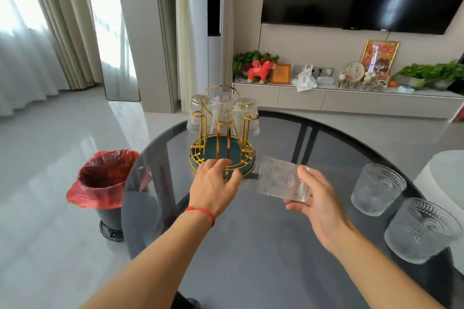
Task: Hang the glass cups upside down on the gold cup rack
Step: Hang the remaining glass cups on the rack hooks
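The gold cup rack point(222, 148) with a green base stands at the far side of the round table. Three glass cups point(245, 116) hang upside down on its back prongs; its front prongs are bare. My left hand point(213, 184) grips the front rim of the rack's base. My right hand point(315, 199) holds a ribbed glass cup point(281, 179) tilted on its side just right of the rack, above the table. Two more glass cups point(378, 189) point(420, 231) stand upright at the table's right edge.
The dark round glass table point(251, 246) fills the foreground. A bin with a red bag point(105, 178) stands on the floor to the left. A TV, a low cabinet with plants and ornaments line the back wall.
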`<action>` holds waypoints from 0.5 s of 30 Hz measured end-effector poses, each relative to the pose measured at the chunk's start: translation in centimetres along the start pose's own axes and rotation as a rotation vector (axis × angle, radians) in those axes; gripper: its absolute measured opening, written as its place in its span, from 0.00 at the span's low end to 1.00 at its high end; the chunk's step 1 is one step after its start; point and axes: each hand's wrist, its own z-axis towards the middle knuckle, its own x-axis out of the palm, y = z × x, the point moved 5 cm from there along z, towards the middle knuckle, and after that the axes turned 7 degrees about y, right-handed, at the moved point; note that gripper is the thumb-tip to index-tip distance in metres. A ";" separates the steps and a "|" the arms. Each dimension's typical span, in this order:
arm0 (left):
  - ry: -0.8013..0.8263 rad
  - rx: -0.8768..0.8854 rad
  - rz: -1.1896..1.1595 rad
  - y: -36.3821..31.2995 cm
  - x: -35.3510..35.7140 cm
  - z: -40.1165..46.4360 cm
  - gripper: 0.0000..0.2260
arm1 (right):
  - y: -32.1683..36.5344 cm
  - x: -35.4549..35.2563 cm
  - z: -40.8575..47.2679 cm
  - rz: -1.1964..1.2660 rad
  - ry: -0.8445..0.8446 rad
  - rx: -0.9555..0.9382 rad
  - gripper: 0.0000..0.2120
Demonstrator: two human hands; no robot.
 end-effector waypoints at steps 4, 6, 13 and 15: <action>0.156 0.008 0.218 1.5 0.8 0.5 0.23 | 2.6 0.8 -0.1 -0.034 0.011 -0.189 0.20; 0.169 0.024 0.271 1.2 0.8 0.9 0.20 | 4.8 2.3 -0.2 -0.084 0.041 -0.265 0.25; 0.259 -0.016 0.503 0.1 1.4 0.8 0.21 | 14.4 11.9 2.2 -0.437 0.135 -0.616 0.28; 0.263 -0.036 0.531 0.0 1.5 0.8 0.22 | 16.0 14.9 3.5 -0.551 0.161 -0.672 0.29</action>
